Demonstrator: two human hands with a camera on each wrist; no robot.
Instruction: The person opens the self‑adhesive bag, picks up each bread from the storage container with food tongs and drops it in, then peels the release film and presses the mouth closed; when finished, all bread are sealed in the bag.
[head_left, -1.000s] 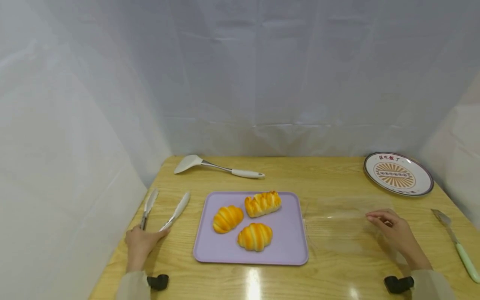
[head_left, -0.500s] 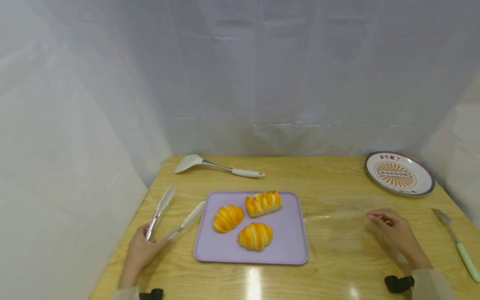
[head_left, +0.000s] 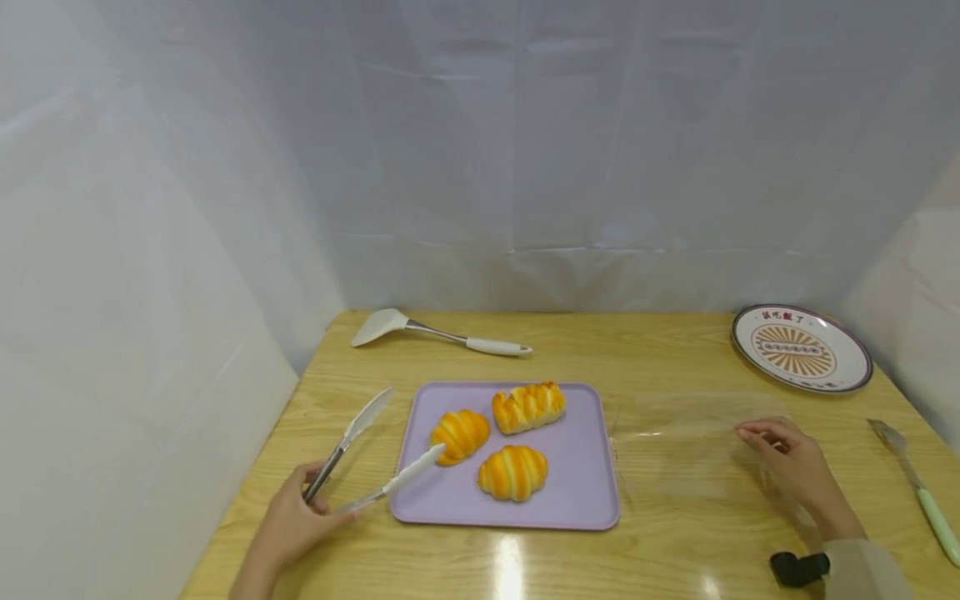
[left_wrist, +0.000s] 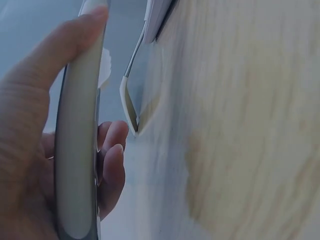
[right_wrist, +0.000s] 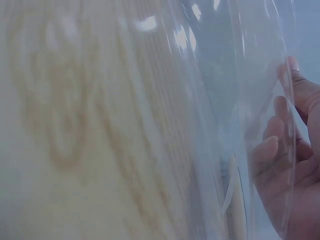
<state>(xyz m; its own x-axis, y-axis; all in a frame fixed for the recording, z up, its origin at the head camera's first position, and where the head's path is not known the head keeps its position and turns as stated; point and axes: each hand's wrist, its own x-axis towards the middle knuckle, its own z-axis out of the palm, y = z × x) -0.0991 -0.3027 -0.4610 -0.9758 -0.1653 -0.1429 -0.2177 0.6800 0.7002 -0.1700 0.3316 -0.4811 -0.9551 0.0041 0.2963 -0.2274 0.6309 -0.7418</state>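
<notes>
My left hand (head_left: 296, 521) grips a pair of tongs (head_left: 408, 472), thumb along one arm and fingers round the other. The tongs are spread wide, their right tip overlapping the left croissant (head_left: 463, 427) in the head view. That croissant, a second croissant (head_left: 513, 472) and a ridged bread (head_left: 528, 407) lie on a lilac tray (head_left: 577, 492). My right hand (head_left: 798, 471) pinches the edge of a clear plastic bag (head_left: 675, 433) between thumb and fingertips. The see-through bag (right_wrist: 215, 100) bulges in front of the hand in the right wrist view.
A white-headed turner (head_left: 442, 333) lies behind the tray. At the back right is a patterned plate (head_left: 795, 350). A green-handled spatula (head_left: 926, 500) lies along the right side. Pale sheeting (head_left: 525, 150) hangs behind and beside the wooden table (head_left: 600, 354).
My left hand has drawn back slightly and swung the tongs rightward, so their right arm now reaches over the tray. The right hand and the breads have stayed put.
</notes>
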